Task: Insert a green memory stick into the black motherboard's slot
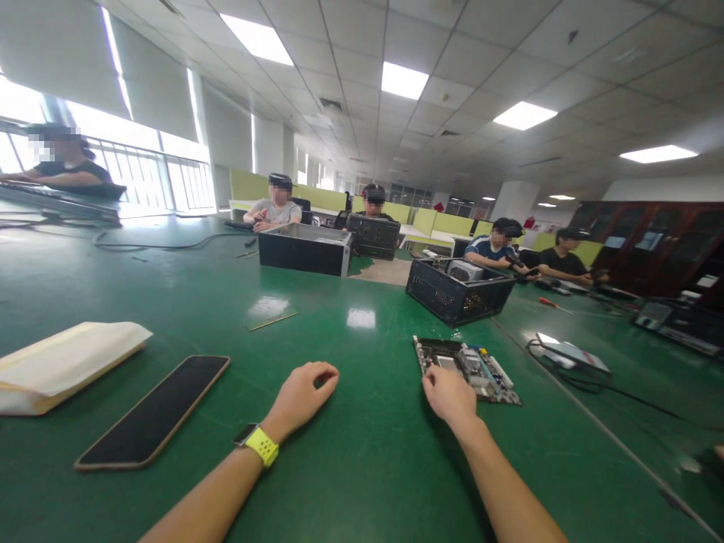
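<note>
My left hand [305, 394], with a yellow-green watch strap [262, 446] at the wrist, rests on the green table [351, 452]. Its fingers curl loosely with a gap between thumb and index, and nothing shows in it. Over the near left edge of a circuit board [480, 369] is my right hand [450, 396]. Its fingers are bent down and closed at the board's edge, and the fingertips are partly hidden, so whether they grip the board is unclear. The board lies flat on the table.
A dark phone-like slab [155, 415] and a paper packet [68, 362] lie left. A thin stick [273, 321] is further ahead. Open computer cases [305, 253] [458, 290] stand beyond. A cabled device [574, 358] lies right. Several people sit around the tables.
</note>
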{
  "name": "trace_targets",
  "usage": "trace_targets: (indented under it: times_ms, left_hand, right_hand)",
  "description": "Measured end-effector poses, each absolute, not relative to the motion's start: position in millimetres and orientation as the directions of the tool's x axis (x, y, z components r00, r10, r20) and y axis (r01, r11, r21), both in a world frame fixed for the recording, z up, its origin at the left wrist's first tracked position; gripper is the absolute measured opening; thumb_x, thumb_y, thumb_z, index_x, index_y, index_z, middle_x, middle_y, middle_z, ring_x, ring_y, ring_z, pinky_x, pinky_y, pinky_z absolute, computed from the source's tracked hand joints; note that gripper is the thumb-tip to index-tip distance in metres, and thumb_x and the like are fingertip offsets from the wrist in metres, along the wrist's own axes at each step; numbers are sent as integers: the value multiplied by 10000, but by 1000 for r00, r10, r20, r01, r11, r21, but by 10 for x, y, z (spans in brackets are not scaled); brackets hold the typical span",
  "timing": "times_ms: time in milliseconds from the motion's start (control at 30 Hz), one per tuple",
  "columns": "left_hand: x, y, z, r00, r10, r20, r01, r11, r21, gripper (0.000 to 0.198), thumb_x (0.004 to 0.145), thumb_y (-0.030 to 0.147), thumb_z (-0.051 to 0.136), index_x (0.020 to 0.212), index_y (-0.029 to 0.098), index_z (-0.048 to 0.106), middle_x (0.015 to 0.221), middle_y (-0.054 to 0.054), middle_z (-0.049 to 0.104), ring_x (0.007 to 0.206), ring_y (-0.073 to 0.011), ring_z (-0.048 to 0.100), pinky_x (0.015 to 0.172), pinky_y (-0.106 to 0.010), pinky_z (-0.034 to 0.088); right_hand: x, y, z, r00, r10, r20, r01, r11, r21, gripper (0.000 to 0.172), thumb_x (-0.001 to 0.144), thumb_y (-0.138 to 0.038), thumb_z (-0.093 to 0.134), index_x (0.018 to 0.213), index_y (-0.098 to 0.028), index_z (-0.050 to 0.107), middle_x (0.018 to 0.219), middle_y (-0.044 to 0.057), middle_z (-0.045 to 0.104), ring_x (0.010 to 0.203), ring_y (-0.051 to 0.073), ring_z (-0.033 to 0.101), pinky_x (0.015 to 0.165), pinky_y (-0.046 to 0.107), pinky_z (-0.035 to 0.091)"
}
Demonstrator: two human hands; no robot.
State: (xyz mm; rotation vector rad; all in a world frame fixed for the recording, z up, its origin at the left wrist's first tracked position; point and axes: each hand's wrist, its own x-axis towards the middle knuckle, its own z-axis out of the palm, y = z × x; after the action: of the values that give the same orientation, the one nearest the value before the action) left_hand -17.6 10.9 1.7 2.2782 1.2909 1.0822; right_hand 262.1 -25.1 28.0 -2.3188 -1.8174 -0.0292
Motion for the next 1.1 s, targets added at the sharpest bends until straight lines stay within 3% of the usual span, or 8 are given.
trace_targets:
  times_ms: [233,367,467,567,633,833,967,1100]
  left_hand:
    - [-141,103,17,336,826,454,611,-557,563,170,821,288,531,835,200,676,801,-27,682,745,-194,614,716,-297,478]
    - [-108,73,-3,376,807,456,580,-589,564,203,831,305,552,976,201,649,936,-43,674,821,-196,615,771,-301,477]
    - [-93,38,-9,455,774,441,560,-633,534,361,792,362,623,1124,220,599,1086,-55,645,960,-225,590,857,-328,454]
    - [-91,14,-7,518,759,394,581,-650,490,486,762,397,663,1208,241,550,1179,-54,617,1050,-254,553,919,-370,417]
    - [-96,10,-2,530,768,360,600,-639,481,511,771,393,656,1241,244,524,1199,-55,611,1059,-257,548,925,-381,411]
    - [-125,4,39,535,776,336,613,-629,478,496,752,375,663,1210,236,535,1156,-54,621,1041,-258,551,912,-381,415]
    - [-122,-22,78,554,762,336,603,-645,469,485,716,277,669,1179,227,534,1110,-47,624,1007,-251,555,897,-374,420]
    - [-96,-54,109,579,738,346,558,-668,491,293,753,239,620,1040,211,570,1006,-36,628,933,-223,563,845,-346,449]
  right_hand:
    - [2513,-429,287,82,983,166,976,-46,-213,287,800,-426,522,722,-208,692,781,103,704,773,234,649,652,303,432]
    - [2142,-688,383,-409,908,-88,737,272,-619,310,809,-461,521,860,-215,701,694,28,696,560,158,613,526,247,424]
    - [2135,-669,406,-460,888,-6,527,268,-807,360,856,-458,453,1014,-211,662,779,13,704,558,134,614,549,244,456]
    - [2389,-427,294,-96,947,307,690,286,-665,302,838,-385,486,949,-185,683,924,58,700,879,188,630,807,298,456]
    - [2586,-248,170,-25,930,367,786,246,-568,296,787,-358,552,992,-188,681,1031,74,681,1015,216,584,912,331,407]
    - [2729,-93,-31,-56,962,266,820,197,-537,158,727,-254,562,775,-237,712,803,5,700,804,175,610,787,288,431]
    - [2636,-164,-10,-121,945,304,782,279,-557,186,711,-216,557,790,-240,724,775,6,686,773,166,596,747,275,424]
    - [2584,-187,14,-132,928,348,729,329,-600,207,698,-158,527,756,-213,717,768,13,680,755,159,591,737,271,423]
